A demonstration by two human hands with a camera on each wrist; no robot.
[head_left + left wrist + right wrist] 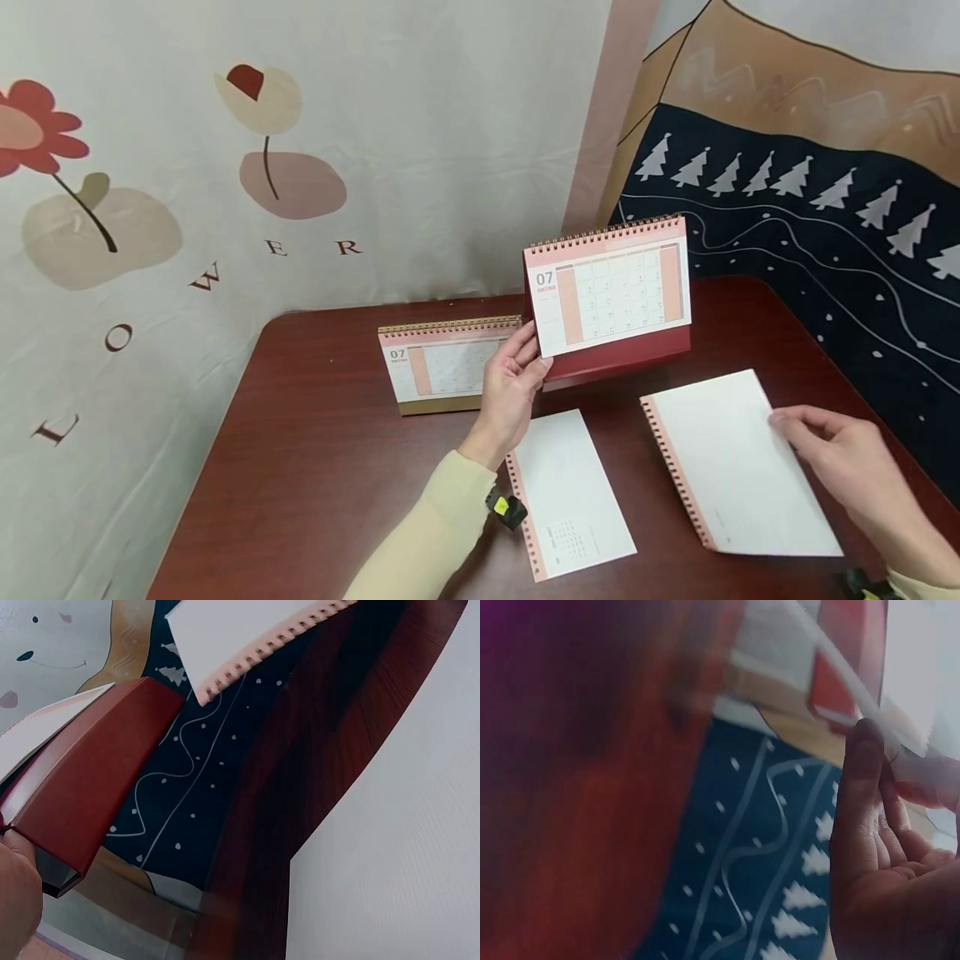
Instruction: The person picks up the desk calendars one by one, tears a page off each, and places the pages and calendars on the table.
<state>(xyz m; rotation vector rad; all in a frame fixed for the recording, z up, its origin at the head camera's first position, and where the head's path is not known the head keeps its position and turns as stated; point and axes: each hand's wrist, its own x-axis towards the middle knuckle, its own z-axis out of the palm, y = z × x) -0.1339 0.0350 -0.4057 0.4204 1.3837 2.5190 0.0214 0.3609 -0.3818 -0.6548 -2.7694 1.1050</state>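
Note:
My left hand (513, 387) grips the lower left corner of a desk calendar (611, 296) with a dark red stand, a wire spiral on top and a page marked 07. It is held up off the table, tilted. In the left wrist view its red base (97, 772) shows by the fingers. My right hand (840, 462) pinches the right edge of a white calendar sheet (742, 475) with a pink punched edge on its left. The right wrist view shows the right hand (889, 825) with thumb and fingers at the sheet's edge.
A second desk calendar (442, 367) with a gold base stands behind the left hand, also on 07. Another loose punched sheet (573, 492) lies on the dark red-brown table (315, 467). Behind the table hangs a printed cloth (450, 150).

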